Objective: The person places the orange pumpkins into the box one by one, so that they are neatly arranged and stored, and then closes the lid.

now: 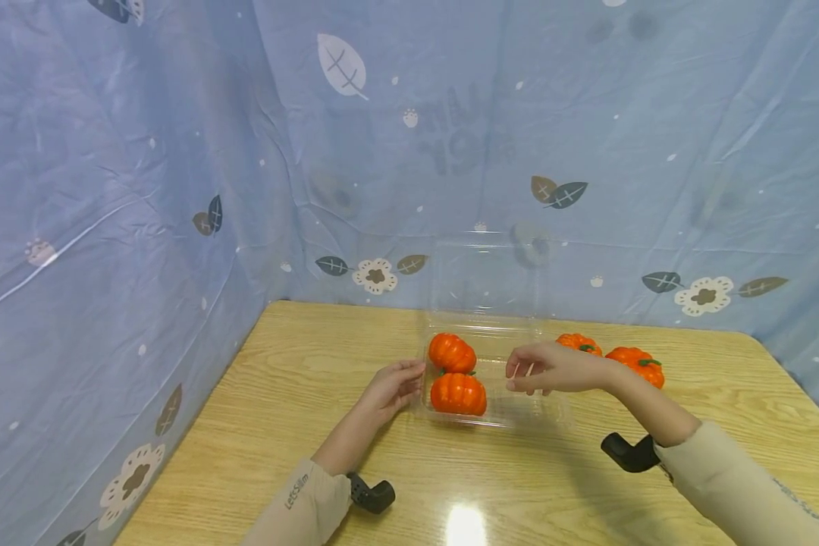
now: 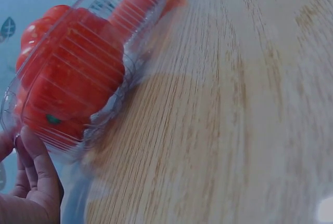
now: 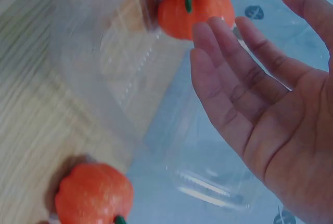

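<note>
A clear plastic clamshell box (image 1: 501,422) stands on the table with its lid (image 1: 484,277) raised at the back. Two orange toy pumpkins with green stems, a rear one (image 1: 453,353) and a front one (image 1: 459,394), lie in the box's left half. My left hand (image 1: 390,388) pinches the left rim of the box between thumb and fingers, as the left wrist view shows. Over the box's right half hovers my right hand (image 1: 553,368), palm visible in the right wrist view (image 3: 276,104), fingers loosely extended and holding nothing.
Two more pumpkins, one nearer the box (image 1: 576,343) and one farther right (image 1: 635,362), lie on the wooden table (image 1: 327,356) behind my right forearm. A blue patterned curtain (image 1: 396,152) hangs behind the table and along the left. Black wrist mounts (image 1: 371,494) jut from both sleeves.
</note>
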### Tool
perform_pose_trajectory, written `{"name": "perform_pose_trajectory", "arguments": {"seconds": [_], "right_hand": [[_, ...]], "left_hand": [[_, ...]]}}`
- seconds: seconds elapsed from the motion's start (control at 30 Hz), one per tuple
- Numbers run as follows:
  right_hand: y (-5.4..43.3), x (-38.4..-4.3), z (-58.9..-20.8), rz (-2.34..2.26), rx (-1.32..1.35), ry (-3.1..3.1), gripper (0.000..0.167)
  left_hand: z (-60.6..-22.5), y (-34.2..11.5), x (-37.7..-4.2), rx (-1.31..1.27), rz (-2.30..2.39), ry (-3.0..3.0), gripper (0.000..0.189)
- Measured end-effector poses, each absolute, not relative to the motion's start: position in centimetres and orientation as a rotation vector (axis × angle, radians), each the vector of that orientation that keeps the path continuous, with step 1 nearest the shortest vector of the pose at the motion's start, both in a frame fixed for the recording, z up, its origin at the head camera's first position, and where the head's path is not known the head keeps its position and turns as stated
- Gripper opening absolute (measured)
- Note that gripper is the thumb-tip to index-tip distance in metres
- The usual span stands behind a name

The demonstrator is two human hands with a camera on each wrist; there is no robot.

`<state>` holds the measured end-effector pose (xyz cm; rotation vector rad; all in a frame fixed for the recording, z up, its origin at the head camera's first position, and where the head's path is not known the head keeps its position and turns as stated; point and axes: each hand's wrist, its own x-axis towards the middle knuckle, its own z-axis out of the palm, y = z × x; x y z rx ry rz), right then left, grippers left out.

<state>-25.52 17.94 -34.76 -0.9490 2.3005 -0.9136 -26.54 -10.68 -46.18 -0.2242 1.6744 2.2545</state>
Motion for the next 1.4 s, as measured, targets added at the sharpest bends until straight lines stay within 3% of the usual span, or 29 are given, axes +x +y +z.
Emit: {"name": "perform_pose_trajectory", "arguments": {"seconds": [0.2, 0.6, 0.93, 1.4], "right_hand": [[19.8, -25.1, -34.0, -0.886, -0.883, 2.339, 0.023], [23.8, -24.5, -34.0, -0.883, -1.009, 2.521, 0.017], [27.2, -24.6, -34.2, -0.800, -0.842, 2.676, 0.028], [27.9, -26.5, -35.6, -0.791, -0.798, 2.801, 0.023]], "left_hand": [[-46.4, -10.7, -26.6, -0.228, 2.256, 1.674, 0.029], [-46.3, -10.8, -26.7, -0.228, 2.251, 1.676, 0.023], [-46.2, -10.8, -26.7, -0.250, 2.260, 1.658, 0.018], [-46.3, -10.8, -26.7, -0.240, 2.253, 1.657, 0.019]]}}
